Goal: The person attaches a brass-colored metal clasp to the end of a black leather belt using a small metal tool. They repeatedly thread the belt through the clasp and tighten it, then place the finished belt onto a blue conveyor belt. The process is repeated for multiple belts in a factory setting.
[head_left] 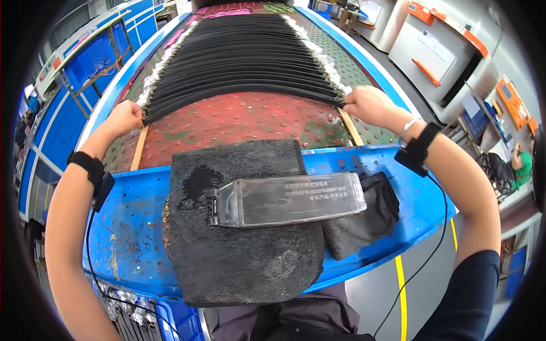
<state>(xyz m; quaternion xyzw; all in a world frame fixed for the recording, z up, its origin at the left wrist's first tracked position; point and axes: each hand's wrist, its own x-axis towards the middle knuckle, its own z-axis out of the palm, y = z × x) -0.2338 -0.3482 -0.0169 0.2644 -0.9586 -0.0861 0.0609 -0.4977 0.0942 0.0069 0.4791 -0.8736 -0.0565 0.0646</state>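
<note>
A row of long black strips lies crosswise and parallel on a studded red and green bed. My left hand is closed at the left end of the nearest strip. At that strip's right end, my right hand is closed too, its fingers pinched together. The strip sags in a curve between them. White fluffy material lines the strip ends on both sides. Under the ends run a left wooden slat and a right wooden slat. My fingertips hide the very ends of the strip.
Before me, a blue ledge carries a dark pad, a clear lidded case and a black cloth. Cables hang from my wrist bands. Grey machines stand at right, where a person in green sits.
</note>
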